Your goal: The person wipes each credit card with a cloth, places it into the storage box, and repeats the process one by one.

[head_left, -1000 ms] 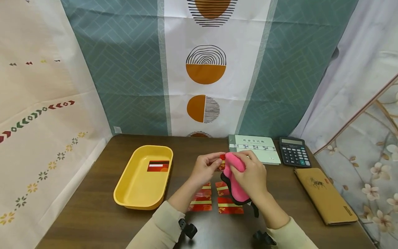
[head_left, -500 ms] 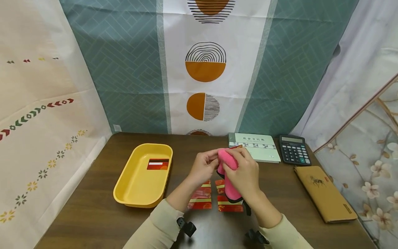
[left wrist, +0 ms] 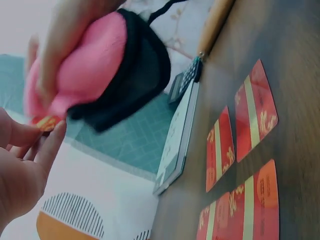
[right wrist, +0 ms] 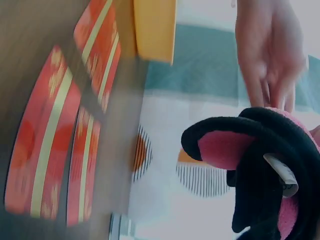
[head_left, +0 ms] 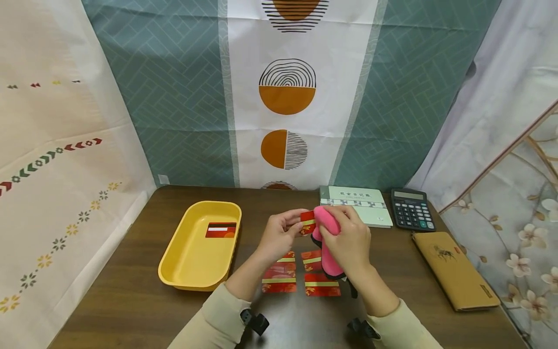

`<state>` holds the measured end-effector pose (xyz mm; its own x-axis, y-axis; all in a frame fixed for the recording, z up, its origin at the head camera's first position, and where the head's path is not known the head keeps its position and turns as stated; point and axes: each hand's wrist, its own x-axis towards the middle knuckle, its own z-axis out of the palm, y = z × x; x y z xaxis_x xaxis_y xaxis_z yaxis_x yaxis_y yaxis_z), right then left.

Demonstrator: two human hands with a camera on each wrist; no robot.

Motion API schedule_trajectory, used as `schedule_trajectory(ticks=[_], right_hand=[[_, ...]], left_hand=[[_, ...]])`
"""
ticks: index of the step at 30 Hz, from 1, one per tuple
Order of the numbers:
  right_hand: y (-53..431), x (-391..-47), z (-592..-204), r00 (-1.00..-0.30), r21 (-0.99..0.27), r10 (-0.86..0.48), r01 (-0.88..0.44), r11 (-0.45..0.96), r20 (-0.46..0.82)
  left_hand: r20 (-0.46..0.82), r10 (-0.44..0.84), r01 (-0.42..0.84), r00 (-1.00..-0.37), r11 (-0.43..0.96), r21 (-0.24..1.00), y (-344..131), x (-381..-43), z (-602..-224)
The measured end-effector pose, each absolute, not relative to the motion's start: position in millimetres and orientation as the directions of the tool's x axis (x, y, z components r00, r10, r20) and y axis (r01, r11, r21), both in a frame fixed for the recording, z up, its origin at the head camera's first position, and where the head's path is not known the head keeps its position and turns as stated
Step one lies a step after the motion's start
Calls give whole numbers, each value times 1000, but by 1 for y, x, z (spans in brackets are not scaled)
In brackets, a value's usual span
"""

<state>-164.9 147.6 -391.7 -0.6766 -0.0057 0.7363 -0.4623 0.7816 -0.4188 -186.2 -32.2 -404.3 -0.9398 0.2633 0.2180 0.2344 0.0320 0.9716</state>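
nearest, red gold-striped cards (head_left: 322, 286) lie in two columns on the dark wooden table (head_left: 109, 291); above them the left hand (head_left: 275, 237) pinches a small red card (head_left: 307, 222) between thumb and fingers, one edge against the pink-and-black plush mitt (head_left: 330, 259), which the right hand (head_left: 352, 240) grasps with fingers curled round it. left of the hands, yellow tray (head_left: 192, 271), a black-banded card (head_left: 221, 230) inside; at right, tan notebook (head_left: 455, 271), then black calculator (head_left: 412, 210) and pale green ledger (head_left: 359, 206) near the back edge.
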Motion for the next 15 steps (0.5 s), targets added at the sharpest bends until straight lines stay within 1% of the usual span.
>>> schedule_trajectory(ticks=[3, 7, 11, 15], right_hand=[[134, -161, -391, -658, -412, -51, -527, 743, 751], [127, -159, -394, -630, -401, -71, -574, 714, 774], [136, -164, -395, -611, -385, -52, -559, 734, 790], [153, -168, -394, -630, -403, -11, -510, 759, 776]], left_hand=[[264, 275, 286, -925, 43, 957, -28, -185, -404], [284, 258, 308, -924, 58, 950, -27, -183, -403], [260, 224, 286, -939, 93, 954, -34, -180, -398], [236, 218, 260, -947, 89, 961, -41, -178, -396]])
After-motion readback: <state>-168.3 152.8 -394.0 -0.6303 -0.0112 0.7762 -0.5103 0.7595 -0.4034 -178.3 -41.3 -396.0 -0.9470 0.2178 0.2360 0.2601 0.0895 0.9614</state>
